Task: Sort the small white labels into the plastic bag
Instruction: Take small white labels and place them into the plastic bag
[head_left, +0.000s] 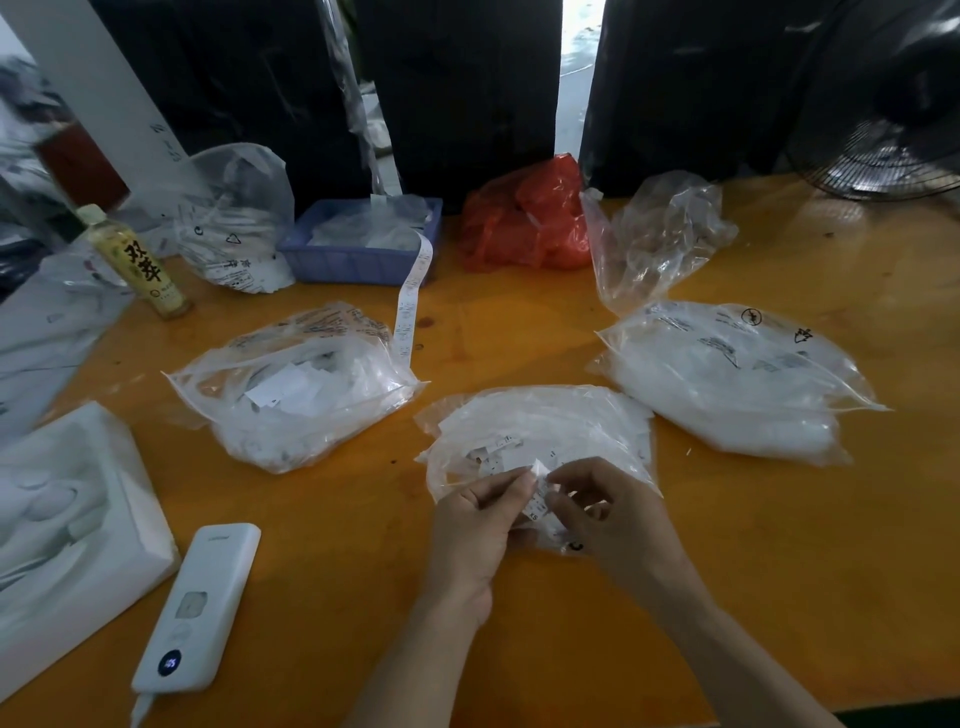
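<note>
1. A small white label (537, 501) is pinched between the left hand (480, 519) and the right hand (605, 512), low in the frame centre.
2. Its long axis runs near-upright.
3. The plastic bag (545, 426) lies on the table (779, 545) just beyond both hands, equally near to each.

Both forearms are bare to the frame's near edge; left hand (475, 525) and right hand (605, 512) wear nothing.

This looks like a packing or garment-labelling workshop: an orange wooden worktable (779, 571) carries several clear plastic bags of white labels (727, 384), a blue plastic bin (353, 260) trailing a printed label strip (410, 306), with black-wrapped bundles (462, 88) behind its far edge.
</note>
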